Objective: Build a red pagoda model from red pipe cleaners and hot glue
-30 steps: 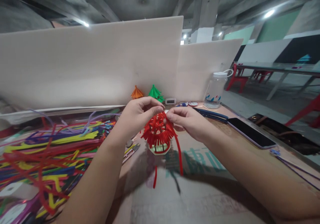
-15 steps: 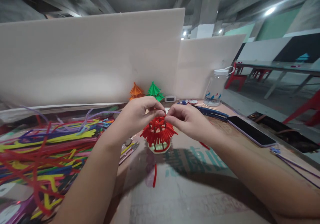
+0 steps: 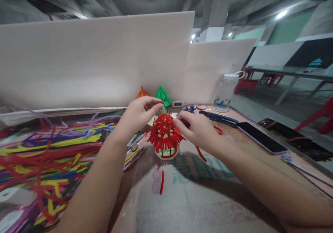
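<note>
A small red pavilion model (image 3: 166, 135), made of fuzzy pipe cleaners with tiered roofs and dark posts, stands upright on a pale base in front of me. My left hand (image 3: 143, 115) is at its pointed top, thumb and index finger close together in a pinch; what they hold, if anything, is hidden. On the model's right side my right hand (image 3: 196, 125) is closed, fingers curled. From under it a red pipe cleaner (image 3: 201, 154) hangs out, and a red curl shows past its far side. A short red piece (image 3: 161, 182) lies on the board nearer me.
Many coloured pipe cleaners (image 3: 52, 153) heap at left. Scissors-like tools (image 3: 134, 158) lie beside the model. Orange (image 3: 142, 91) and green (image 3: 161, 94) models stand behind, near a small display (image 3: 178, 103). Rightward are a bottle (image 3: 224, 94), blue-handled pliers (image 3: 218, 118) and a phone (image 3: 261, 137).
My hands have moved apart, baring the model's pointed roof. The right hand shifted slightly right and down, and more of the red pipe cleaner shows below it.
</note>
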Demonstrator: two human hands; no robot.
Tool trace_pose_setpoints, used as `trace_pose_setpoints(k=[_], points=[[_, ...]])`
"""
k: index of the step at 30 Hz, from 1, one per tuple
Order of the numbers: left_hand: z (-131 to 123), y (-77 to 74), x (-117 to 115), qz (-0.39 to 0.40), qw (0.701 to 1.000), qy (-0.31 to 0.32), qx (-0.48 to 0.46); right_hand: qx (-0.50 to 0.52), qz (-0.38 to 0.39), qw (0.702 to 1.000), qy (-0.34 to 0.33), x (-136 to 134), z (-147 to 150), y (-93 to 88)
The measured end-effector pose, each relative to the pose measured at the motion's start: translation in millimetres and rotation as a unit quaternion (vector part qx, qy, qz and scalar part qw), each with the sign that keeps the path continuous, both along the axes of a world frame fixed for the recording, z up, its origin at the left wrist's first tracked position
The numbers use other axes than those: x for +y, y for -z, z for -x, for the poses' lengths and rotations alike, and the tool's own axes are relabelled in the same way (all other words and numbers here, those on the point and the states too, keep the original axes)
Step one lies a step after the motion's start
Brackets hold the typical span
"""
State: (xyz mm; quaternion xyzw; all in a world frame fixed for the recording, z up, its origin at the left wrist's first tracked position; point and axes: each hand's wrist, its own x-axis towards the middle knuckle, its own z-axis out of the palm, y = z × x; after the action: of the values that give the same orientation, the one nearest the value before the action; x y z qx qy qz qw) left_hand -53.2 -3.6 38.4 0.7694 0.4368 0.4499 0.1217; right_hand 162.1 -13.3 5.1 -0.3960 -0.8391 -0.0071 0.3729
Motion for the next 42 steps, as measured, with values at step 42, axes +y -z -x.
trace_pose_setpoints(k=[42], points=[[-20,1.8,-5,0.017,1.0,0.025,-0.007,-0.027,0.023,0.999,0.002,-7,4,1.1]])
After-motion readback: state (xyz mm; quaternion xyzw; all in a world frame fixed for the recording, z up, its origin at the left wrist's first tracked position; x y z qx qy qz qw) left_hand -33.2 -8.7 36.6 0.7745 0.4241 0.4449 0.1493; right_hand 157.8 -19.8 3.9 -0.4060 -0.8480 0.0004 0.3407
